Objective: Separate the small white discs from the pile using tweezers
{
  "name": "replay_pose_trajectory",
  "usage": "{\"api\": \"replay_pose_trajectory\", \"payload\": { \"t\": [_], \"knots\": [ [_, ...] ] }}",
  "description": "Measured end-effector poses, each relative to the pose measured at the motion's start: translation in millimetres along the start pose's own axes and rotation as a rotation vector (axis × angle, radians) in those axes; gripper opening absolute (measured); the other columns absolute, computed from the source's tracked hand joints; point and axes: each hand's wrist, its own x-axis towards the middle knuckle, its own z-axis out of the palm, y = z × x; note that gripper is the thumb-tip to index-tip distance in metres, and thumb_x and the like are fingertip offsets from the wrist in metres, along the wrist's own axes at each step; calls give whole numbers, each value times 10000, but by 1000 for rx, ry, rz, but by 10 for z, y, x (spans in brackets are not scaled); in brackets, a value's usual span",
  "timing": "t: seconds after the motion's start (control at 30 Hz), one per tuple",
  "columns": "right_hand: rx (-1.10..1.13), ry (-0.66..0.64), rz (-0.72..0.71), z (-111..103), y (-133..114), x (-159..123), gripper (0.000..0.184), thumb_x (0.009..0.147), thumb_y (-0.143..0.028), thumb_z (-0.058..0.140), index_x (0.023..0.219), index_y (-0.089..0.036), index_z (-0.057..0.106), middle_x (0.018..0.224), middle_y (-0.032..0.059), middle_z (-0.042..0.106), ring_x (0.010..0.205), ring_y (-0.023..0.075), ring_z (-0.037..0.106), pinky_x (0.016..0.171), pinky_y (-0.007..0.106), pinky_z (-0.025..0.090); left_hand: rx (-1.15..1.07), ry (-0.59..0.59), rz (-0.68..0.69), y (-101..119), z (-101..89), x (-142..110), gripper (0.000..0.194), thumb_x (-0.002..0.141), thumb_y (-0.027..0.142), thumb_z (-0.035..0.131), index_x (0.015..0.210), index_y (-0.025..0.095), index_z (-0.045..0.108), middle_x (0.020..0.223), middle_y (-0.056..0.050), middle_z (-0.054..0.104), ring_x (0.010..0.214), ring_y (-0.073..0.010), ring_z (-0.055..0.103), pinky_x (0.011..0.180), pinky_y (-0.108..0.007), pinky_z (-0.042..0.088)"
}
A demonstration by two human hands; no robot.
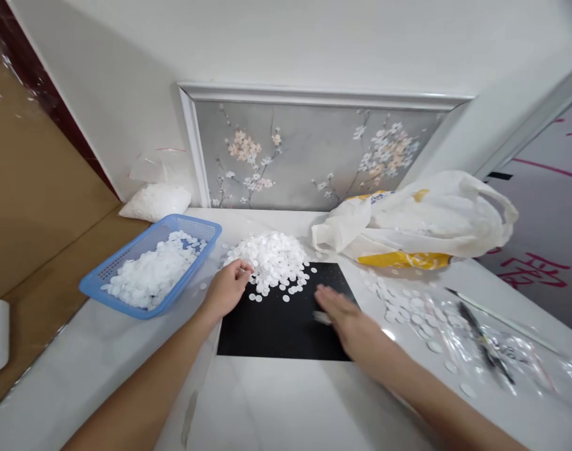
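Observation:
A heap of small white translucent discs [271, 254] lies on the back part of a black mat [276, 332], with several loose ones scattered in front of it. My left hand [227, 289] is at the heap's left edge, its fingers curled in and closed; what they hold, if anything, is hidden. Over the mat's right side, my right hand [349, 316] is smeared by motion, its fingers stretched out. A blurred pale patch shows under those fingers, too unclear to name. To the left stands a blue plastic basket [98, 287] holding many more of these discs [151, 269].
A full clear bag [156, 202] sits behind the basket. At the back right lies a white and yellow plastic bag [417, 219]. More discs [408, 310], clear plastic packets [515, 354], a black pen-like tool [483, 338] and a thin pale stick [502, 319] are on the right.

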Motion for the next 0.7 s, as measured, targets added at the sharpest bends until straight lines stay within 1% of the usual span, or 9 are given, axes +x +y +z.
{"api": "replay_pose_trajectory", "payload": {
  "t": [0.03,0.07,0.1,0.17,0.23,0.3,0.4,0.53,0.7],
  "knots": [
    [-47,37,111,-5,47,67,598,775,27,322,1313,-145,518,1362,134,515,1278,265,453,1057,477,394,86,12,27,2,14,-26,116,820,242,479,835,223,592,588,33,489,580,-151,485,559,-247,318],
    [-79,61,177,-13,98,144,563,772,28,330,1260,-124,564,1335,155,531,1248,272,484,1044,457,414,166,22,56,7,33,-52,110,818,233,492,859,228,593,625,25,525,616,-165,512,576,-255,326],
    [-86,69,179,-22,138,232,541,778,26,329,1238,-113,578,1328,166,527,1225,265,503,1029,434,433,237,29,88,14,57,-77,126,828,227,488,900,232,591,688,11,565,670,-180,541,600,-262,339],
    [-93,75,137,-26,148,439,599,764,43,325,1283,-167,540,1360,124,496,1228,233,489,1018,397,441,355,38,147,27,118,-112,188,868,232,454,1019,233,567,889,-28,614,808,-204,579,661,-277,371],
    [-112,82,104,3,58,665,707,742,60,337,1382,-227,423,1425,110,418,1269,269,421,983,458,442,451,35,192,32,183,-121,242,906,267,423,1121,228,525,1055,-64,595,923,-222,583,720,-291,397],
    [-124,77,75,50,-84,871,739,742,58,359,1412,-252,371,1445,122,382,1266,331,392,899,508,464,531,22,223,30,232,-115,285,923,322,414,1175,217,492,1112,-89,577,986,-241,576,762,-305,411],
    [-130,71,43,100,-266,1056,650,773,25,392,1373,-221,434,1356,153,465,1125,364,462,816,511,463,620,-9,260,31,257,-109,335,913,382,441,1193,201,471,1120,-116,578,1009,-271,578,774,-328,426],
    [-124,62,-15,93,-349,1022,580,794,13,407,1327,-204,482,1238,142,531,994,308,476,764,423,455,674,-62,299,62,252,-133,311,902,369,475,1166,205,462,1100,-115,605,980,-274,605,738,-325,443],
    [-109,36,-80,28,-375,763,551,823,12,390,1324,-200,477,1243,115,522,1019,282,435,831,407,427,686,-167,341,143,298,-222,305,869,290,544,1149,217,445,1026,-96,661,903,-267,649,696,-312,445]
  ]
}}
